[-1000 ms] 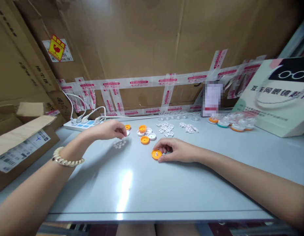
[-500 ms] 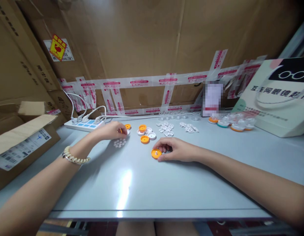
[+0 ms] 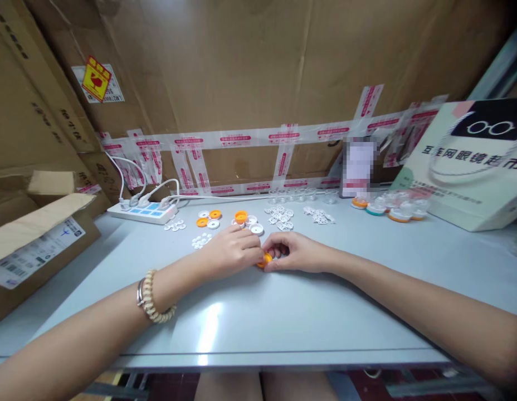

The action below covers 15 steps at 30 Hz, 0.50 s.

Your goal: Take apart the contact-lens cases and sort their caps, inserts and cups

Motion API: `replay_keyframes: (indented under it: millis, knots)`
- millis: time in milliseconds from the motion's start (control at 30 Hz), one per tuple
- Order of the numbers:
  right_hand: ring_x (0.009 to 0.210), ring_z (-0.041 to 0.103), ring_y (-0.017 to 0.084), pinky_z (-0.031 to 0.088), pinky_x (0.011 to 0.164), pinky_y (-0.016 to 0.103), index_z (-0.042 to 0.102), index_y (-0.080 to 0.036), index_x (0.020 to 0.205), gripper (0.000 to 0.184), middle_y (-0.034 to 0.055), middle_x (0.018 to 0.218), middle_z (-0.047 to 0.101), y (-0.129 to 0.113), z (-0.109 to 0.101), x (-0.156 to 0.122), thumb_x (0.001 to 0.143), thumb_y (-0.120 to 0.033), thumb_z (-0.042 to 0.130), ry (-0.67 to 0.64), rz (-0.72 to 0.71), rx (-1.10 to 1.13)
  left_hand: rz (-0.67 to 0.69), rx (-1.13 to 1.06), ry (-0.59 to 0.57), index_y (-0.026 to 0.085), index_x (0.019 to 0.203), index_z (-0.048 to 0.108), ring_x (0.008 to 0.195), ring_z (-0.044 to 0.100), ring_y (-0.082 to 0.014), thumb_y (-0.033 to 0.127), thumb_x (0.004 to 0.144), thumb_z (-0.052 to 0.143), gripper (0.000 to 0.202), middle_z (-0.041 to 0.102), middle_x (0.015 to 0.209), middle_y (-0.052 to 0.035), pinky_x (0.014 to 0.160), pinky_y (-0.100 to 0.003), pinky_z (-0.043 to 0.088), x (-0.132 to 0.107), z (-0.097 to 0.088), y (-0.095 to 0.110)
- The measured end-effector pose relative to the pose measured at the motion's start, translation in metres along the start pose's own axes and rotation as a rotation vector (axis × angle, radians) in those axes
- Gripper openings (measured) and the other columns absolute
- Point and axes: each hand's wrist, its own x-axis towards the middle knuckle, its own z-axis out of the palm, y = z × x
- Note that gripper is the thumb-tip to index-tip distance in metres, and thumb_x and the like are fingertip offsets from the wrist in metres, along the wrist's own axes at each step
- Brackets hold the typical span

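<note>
Both my hands meet at the middle of the grey table [image 3: 283,312] over a small round orange cap [image 3: 266,259]. My right hand [image 3: 298,252] holds the cap against the table with curled fingers. My left hand [image 3: 233,250], a bead bracelet on its wrist, has its fingers closed and pressed on the cap's left side; what they pinch is hidden. Just behind the hands lie more orange caps [image 3: 242,216], white round caps [image 3: 255,228] and a cluster of small white discs [image 3: 201,240].
Piles of small white parts [image 3: 280,217] and clear cups [image 3: 300,195] lie farther back. Finished orange and teal pieces [image 3: 388,209] sit at the right, beside a paper bag [image 3: 471,167]. A white power strip [image 3: 142,211] and an open cardboard box [image 3: 28,245] stand left. Cardboard walls the back.
My left hand has come from the small white discs and orange caps at the back left over to the orange cap under my right hand. My right hand has stayed put.
</note>
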Motion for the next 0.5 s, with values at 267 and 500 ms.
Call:
replay_keyframes:
  millis: [267,500]
  knots:
    - [0.065,0.044,0.011,0.037,0.058,0.024,0.061,-0.014,0.082,0.029,-0.0025,0.068,0.049,0.0002,-0.0013,0.0002,0.061,-0.031,0.071,-0.005,0.0,0.017,0.12,0.041,-0.001,0.015,0.079,0.058,0.068,0.052,-0.0134,0.017,0.092,0.039,0.023,0.06,0.069,-0.0018,0.064,-0.028,0.034,0.0006,0.0003,-0.0022]
    - [0.063,0.044,0.01,0.037,0.057,0.023,0.06,-0.014,0.08,0.028,-0.003,0.066,0.048,0.0011,-0.0006,0.0004,0.061,-0.03,0.072,0.014,0.009,-0.002,0.196,0.106,0.005,0.014,0.079,0.057,0.065,0.051,-0.0141,0.016,0.09,0.042,0.019,0.059,0.068,-0.0027,0.061,-0.029,0.035,0.0009,-0.0017,-0.0019]
